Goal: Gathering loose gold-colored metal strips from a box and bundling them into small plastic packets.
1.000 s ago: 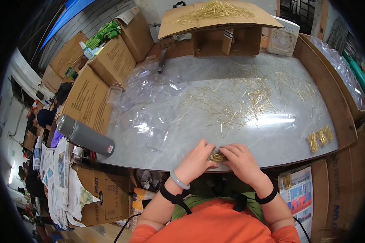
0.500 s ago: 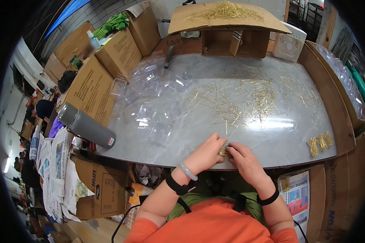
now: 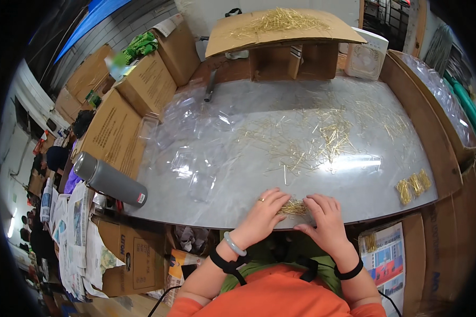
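Note:
Between my two hands, at the table's front edge, lies a small bundle of gold wire hooks (image 3: 293,207). My left hand (image 3: 265,211) closes on the bundle's left end, fingers bent over it and thumb near its front side. Against the right end rests my right hand (image 3: 325,221), with the fingers curved over and the thumb spread toward me. Together the hands hold the bundle from both ends; its tips are partly hidden under the fingers. Beyond them, loose gold wire hooks (image 3: 336,138) are scattered and heaped over the grey table (image 3: 238,198).
Several tied gold bundles (image 3: 413,185) stand at the right edge. Clear plastic boxes (image 3: 195,142) cover the left part, near a grey flask (image 3: 111,180). A cardboard box (image 3: 259,66) topped with more wires and a white fan (image 3: 366,55) stand at the back.
My hands have spread slightly apart, and more of the gold bundle between them shows. The right hand's fingers have straightened, its thumb swinging out. The whole view has shifted a little.

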Demonstrator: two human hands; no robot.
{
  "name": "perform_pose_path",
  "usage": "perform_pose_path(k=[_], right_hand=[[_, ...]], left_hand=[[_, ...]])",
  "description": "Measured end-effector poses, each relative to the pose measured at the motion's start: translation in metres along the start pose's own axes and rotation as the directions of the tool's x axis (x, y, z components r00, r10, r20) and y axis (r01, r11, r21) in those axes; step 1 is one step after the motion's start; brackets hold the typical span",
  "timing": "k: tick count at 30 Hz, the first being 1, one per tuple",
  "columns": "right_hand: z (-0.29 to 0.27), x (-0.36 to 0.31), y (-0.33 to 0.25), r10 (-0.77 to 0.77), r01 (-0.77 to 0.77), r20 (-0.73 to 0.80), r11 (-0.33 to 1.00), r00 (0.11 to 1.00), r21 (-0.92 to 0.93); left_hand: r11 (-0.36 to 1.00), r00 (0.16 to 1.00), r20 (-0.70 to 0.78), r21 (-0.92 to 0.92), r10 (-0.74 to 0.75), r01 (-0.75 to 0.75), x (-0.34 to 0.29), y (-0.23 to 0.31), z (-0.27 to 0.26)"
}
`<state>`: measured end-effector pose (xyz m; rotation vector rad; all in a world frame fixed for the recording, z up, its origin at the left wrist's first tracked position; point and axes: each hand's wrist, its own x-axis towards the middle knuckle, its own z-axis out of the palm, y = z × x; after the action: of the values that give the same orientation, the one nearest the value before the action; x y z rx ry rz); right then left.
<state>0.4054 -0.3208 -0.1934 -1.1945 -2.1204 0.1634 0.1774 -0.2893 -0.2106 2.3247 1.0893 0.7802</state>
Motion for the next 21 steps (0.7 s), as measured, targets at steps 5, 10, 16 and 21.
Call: perform_pose_path(k=[5, 10, 16, 21], right_hand=[[-0.004, -0.012, 0.009, 0.11, -0.11, 0.011, 0.993, 0.994, -0.034], [0.002, -0.017, 0.003, 0.079, -0.078, -0.035, 0.997, 0.996, 0.02], [0.012, -0.015, 0.008, -0.004, 0.008, -0.092, 0.999, 0.996, 0.045], [0.021, -0.006, 0.008, 0.0, 0.028, -0.215, 0.991, 0.977, 0.129]], left_hand=[[0.999, 1.0, -0.01, 0.04, 0.006, -0.006, 0.002, 0.015, 0.007], [1.0, 0.999, -0.024, 0.017, 0.021, -0.021, 0.008, 0.016, 0.017], [1.0, 1.0, -0.016, -0.003, 0.024, -0.024, 0.007, 0.012, 0.016], [0.999, 0.999, -0.025, -0.005, 0.032, -0.032, 0.008, 0.012, 0.017]])
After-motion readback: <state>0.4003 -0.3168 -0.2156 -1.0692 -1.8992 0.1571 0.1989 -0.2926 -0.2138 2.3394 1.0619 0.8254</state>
